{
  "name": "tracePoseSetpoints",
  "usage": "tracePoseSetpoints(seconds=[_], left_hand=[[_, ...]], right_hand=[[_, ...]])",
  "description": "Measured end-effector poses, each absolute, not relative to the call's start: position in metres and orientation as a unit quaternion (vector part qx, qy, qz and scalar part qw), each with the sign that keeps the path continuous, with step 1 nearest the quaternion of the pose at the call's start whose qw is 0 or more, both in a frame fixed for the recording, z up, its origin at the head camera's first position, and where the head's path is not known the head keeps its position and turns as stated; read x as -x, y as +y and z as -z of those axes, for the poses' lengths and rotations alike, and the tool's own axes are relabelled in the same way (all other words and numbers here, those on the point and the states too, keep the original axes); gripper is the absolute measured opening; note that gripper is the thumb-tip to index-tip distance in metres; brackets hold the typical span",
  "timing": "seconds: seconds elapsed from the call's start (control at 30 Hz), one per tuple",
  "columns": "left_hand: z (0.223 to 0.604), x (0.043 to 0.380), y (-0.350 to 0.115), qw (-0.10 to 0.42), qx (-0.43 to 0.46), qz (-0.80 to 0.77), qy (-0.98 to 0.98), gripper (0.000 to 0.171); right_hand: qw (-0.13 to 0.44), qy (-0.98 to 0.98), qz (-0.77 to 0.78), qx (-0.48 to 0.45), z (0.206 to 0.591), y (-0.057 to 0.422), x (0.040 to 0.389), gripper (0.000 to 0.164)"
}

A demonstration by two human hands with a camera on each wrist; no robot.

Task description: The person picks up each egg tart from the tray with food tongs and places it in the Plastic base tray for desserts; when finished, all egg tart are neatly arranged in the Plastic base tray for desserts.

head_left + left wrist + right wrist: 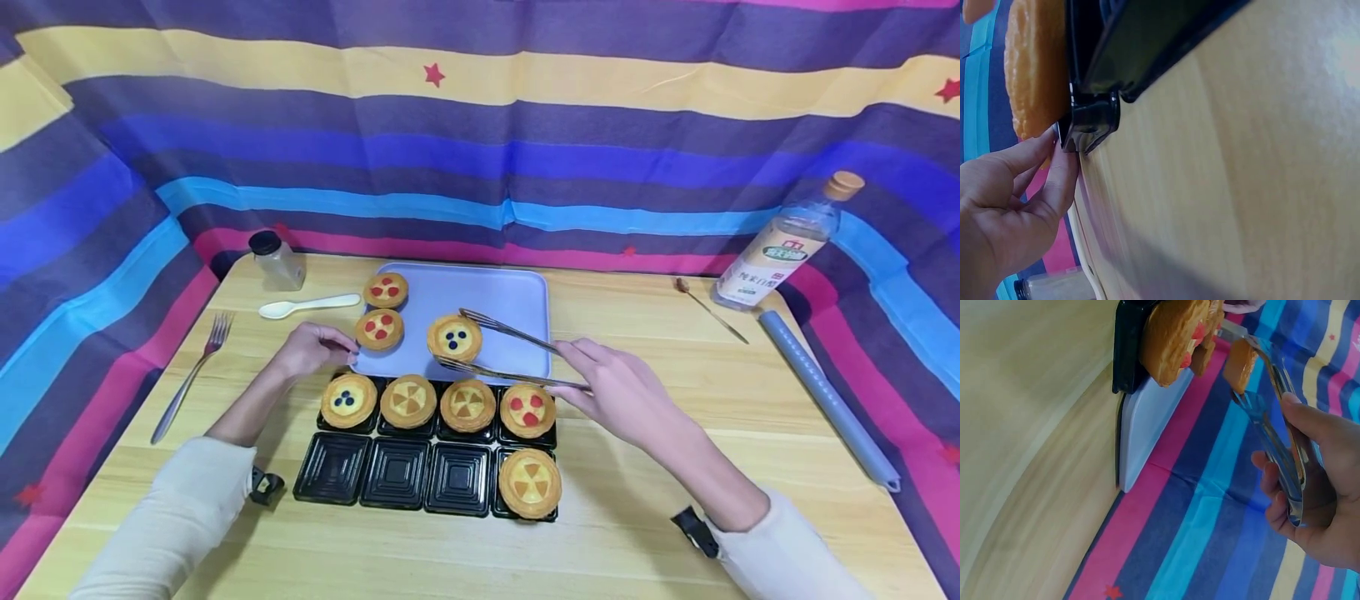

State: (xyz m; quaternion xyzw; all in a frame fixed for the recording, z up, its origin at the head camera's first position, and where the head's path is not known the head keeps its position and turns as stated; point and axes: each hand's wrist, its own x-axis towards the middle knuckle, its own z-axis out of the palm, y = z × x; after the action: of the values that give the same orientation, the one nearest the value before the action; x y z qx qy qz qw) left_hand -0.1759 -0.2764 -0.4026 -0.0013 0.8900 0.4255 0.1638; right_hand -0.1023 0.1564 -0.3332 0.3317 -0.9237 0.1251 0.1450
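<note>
My right hand (618, 385) grips metal tongs (1277, 440), one arm of them on either side of an egg tart with blueberry-like dots (456, 340). In the right wrist view that tart is raised above the lavender tray (502, 292). At the tray's left front corner, my left hand (318, 348) has thumb and fingers pinched at the edge, their tips partly hidden behind a black compartment in the left wrist view. Two red-dotted tarts (379, 329) lie on the tray's left side. In front, the black compartment tray (395, 472) holds tarts along its back row and one tart (529, 484) at front right.
Left are a fork (192, 379), a white spoon (309, 305) and a black-lidded jar (279, 260). A bottle (776, 246), a thin long-handled spoon (712, 311) and a grey rod (828, 400) lie or stand at right. Striped cloth (480, 158) hangs behind the table.
</note>
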Motion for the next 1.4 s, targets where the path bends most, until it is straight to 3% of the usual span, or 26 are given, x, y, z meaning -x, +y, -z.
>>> tracePoseSetpoints(seconds=[0.7, 1.4], left_hand=[[0.400, 0.177, -0.274, 0.168, -0.001, -0.422, 0.891, 0.026], [0.401, 0.176, -0.273, 0.160, 0.003, -0.433, 0.887, 0.023]], right_hand=[[0.173, -0.891, -0.124, -0.401, 0.340, 0.182, 0.044, 0.049], [0.134, -0.880, -0.132, -0.437, 0.362, 0.183, 0.021, 0.052]])
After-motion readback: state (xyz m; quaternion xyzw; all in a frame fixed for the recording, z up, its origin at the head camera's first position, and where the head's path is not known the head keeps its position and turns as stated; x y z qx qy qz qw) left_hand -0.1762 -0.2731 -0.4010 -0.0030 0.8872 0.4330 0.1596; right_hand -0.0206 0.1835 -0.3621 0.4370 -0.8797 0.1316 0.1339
